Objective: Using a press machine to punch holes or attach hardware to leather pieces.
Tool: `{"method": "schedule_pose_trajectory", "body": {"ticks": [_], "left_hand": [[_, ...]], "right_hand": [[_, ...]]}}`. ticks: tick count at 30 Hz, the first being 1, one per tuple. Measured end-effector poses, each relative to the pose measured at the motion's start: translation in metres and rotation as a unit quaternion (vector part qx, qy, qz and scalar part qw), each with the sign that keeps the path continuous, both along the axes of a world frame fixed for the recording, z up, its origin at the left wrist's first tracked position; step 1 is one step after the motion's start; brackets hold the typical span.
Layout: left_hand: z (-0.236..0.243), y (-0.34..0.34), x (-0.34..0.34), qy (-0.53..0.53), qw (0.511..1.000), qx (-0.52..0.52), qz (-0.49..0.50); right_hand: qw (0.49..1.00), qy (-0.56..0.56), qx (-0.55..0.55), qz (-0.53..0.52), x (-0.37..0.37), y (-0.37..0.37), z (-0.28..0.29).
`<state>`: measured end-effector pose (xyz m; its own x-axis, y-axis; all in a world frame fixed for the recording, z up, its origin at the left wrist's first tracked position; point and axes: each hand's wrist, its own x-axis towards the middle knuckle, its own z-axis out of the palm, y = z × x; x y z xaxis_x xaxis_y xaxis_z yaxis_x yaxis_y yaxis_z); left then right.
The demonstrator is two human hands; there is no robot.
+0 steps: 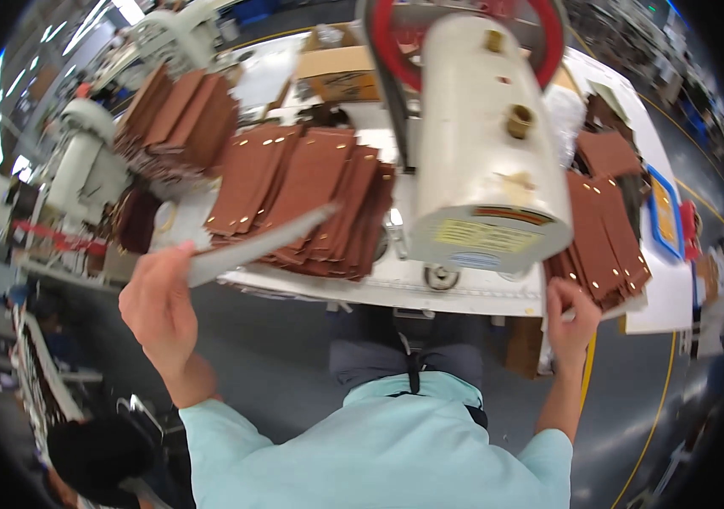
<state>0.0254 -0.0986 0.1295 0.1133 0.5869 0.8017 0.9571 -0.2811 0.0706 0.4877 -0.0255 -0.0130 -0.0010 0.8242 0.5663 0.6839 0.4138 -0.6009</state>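
Observation:
My left hand [158,310] pinches a thin grey flat piece [264,244], which slants up to the right in front of stacked brown panels. Those brown panels [315,182] have small gold-coloured metal fittings near their ends and lie in overlapping rows left of the machine. A cream machine with a rounded head [489,153] and a red-rimmed wheel [553,38] stands in the middle. At the table's right front edge, my right hand [574,314] is closed beside another stack of brown panels [604,242]. Whatever its fingers hold, if anything, is hidden.
More brown panels [180,119] are stacked upright at the far left. Behind stands a cardboard box [336,75]. A blue-rimmed tray [665,212] lies at the white table's [362,293] right side. Another pale machine [78,165] stands farther left.

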Motion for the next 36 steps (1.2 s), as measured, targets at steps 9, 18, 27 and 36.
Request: {"method": "schedule_pose_trajectory", "body": {"ticks": [9, 18, 27, 36], "left_hand": [[-0.023, -0.01, 0.067, 0.082, 0.94, -0.072, -0.324], [-0.171, 0.039, 0.096, -0.454, 0.701, -0.442, -0.328], [-0.222, 0.081, 0.162, -0.586, 0.577, -0.518, -0.236], [-0.241, 0.109, 0.168, -0.495, 0.692, -0.483, -0.209]], "right_hand": [[0.886, 0.096, -0.029, 0.453, -0.183, -0.035, 0.045], [0.867, 0.181, -0.39, 0.25, -0.123, -0.046, -0.06], [0.768, 0.48, -0.416, 0.085, -0.09, -0.019, -0.11], [0.717, 0.532, -0.444, 0.07, -0.085, 0.005, -0.109]]}}
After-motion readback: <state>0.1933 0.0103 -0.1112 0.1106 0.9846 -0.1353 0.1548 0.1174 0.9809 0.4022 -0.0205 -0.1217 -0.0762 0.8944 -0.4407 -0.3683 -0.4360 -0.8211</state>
